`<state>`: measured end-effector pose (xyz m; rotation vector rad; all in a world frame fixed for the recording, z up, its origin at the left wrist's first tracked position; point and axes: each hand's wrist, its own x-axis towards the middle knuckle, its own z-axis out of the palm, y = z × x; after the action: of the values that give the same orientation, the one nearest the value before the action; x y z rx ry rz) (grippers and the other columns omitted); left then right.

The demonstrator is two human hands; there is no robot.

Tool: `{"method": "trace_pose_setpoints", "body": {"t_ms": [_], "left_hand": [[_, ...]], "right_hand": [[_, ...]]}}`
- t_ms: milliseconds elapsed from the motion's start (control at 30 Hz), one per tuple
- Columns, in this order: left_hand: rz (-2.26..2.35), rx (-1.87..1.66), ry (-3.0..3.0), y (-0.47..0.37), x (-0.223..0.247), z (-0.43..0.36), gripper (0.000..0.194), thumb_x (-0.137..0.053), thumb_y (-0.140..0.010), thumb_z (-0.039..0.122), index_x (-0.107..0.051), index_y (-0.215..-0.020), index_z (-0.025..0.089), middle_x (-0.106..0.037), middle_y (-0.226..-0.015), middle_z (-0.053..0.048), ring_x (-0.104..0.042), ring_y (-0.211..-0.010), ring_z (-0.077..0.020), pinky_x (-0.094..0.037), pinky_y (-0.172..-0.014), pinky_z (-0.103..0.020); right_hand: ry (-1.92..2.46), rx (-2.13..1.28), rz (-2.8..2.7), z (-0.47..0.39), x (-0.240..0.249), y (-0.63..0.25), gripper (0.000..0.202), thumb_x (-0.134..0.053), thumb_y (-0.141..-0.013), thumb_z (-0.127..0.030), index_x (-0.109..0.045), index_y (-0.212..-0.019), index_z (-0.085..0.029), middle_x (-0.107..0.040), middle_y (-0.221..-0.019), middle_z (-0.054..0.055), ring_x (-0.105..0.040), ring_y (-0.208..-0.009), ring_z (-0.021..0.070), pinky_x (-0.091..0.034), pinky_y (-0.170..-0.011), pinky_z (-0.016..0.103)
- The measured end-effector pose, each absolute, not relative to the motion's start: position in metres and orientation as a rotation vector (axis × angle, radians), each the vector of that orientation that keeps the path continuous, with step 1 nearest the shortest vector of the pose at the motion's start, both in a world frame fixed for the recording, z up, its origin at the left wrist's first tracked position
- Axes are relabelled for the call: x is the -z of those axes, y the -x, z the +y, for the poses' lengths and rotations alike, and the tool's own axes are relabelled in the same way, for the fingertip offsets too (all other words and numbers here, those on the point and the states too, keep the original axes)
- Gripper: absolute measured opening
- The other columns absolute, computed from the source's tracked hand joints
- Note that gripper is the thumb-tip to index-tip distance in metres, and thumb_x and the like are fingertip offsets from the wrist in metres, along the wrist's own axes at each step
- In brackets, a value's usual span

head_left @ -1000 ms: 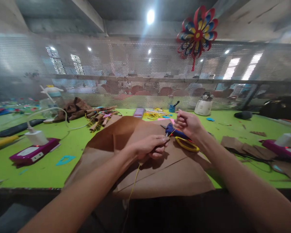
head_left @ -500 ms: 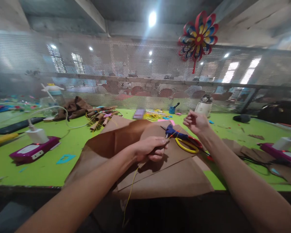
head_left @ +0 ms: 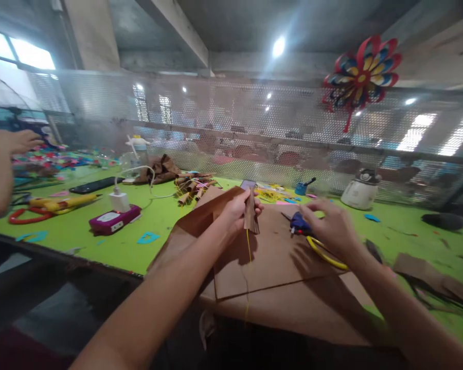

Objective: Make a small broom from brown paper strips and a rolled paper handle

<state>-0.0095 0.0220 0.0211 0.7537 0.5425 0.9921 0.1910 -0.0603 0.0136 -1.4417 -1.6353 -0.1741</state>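
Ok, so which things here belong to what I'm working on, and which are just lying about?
Likely in the job:
brown paper piece, in the left hand
yellow string, hanging below it
blue tool, by the right hand
brown sheet underneath

Probably just lying about:
purple power strip
white bottle
blue scrap near the bottle

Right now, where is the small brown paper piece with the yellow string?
In the head view, the brown paper piece is near the centre, in the left hand over the large brown sheet, left of the blue tool.
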Motion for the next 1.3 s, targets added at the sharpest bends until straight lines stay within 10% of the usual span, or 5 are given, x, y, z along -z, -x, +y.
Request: {"method": "trace_pose_setpoints", "body": {"t_ms": [267,500,800,1300], "left_hand": [[0.600,-0.985,-0.738,0.010,-0.017,0.023,0.024,-0.032,-0.094,0.024,-0.048,-0.080,0.012,-0.055,-0.056,-0.005,-0.056,-0.048,-0.0115,-0.044,-0.046,-0.019],[0.535,-0.877,-0.737,0.003,-0.010,0.019,0.024,-0.035,-0.094,0.026,-0.048,-0.080,0.013,-0.054,-0.058,-0.004,-0.058,-0.051,-0.0127,-0.046,-0.045,-0.019],[0.624,-0.896,-0.722,-0.003,-0.003,0.017,0.027,-0.031,-0.095,0.022,-0.043,-0.072,0.015,-0.042,-0.051,0.003,-0.044,-0.041,-0.0057,-0.030,-0.037,-0.012],[0.733,-1.001,-0.614,-0.002,0.005,0.024,0.027,-0.030,-0.093,0.015,-0.035,-0.066,0.017,-0.032,-0.050,0.006,-0.031,-0.037,-0.0025,-0.018,-0.037,-0.011]], "right_hand": [[0.862,0.324,-2.401,-0.103,0.024,-0.112,0.054,-0.054,-0.082,-0.015,-0.040,-0.134,-0.021,-0.060,-0.095,0.009,-0.054,-0.080,0.0196,-0.046,-0.067,0.032],[0.680,0.305,-2.444,-0.103,0.022,-0.108,0.015,-0.046,-0.089,-0.013,-0.059,-0.095,-0.013,-0.058,-0.078,0.006,-0.048,-0.078,0.0177,-0.042,-0.069,0.030],[0.655,0.199,-2.487,-0.108,0.025,-0.102,0.004,-0.059,-0.080,-0.016,-0.058,-0.083,-0.015,-0.056,-0.100,0.011,-0.047,-0.088,0.0190,-0.043,-0.077,0.032],[0.507,0.003,-2.730,-0.128,0.016,-0.098,0.010,-0.047,-0.084,-0.012,-0.053,-0.077,-0.015,-0.060,-0.074,0.007,-0.049,-0.071,0.0164,-0.039,-0.068,0.028]]}}
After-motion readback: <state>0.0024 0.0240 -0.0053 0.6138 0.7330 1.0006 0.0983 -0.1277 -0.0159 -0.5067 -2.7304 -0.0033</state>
